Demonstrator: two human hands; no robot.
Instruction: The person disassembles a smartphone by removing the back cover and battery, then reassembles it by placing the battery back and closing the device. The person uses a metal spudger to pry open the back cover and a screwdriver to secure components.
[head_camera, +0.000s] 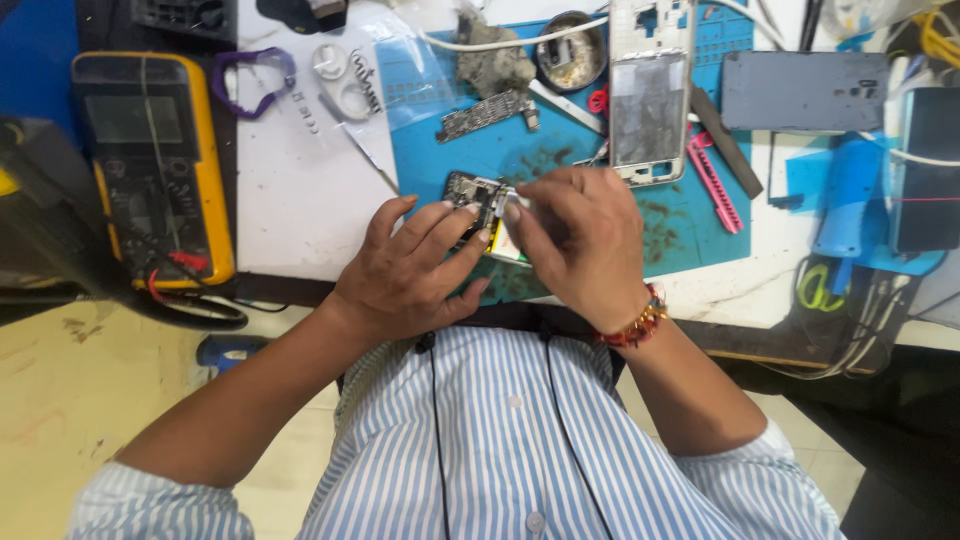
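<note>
The small dark circuit board, held over the blue mat on the surface, is pinched in the narrow grip of the left hand and right hand, and is best steadied at its edges.

Small dark circuit board, studded with tiny components and a metal shield, held flat just above the blue work mat at the counter's near edge. Pinched between fingertips of left hand and right hand. Pale part with a yellow-green patch touching its right end, mostly hidden under the fingers.
</note>
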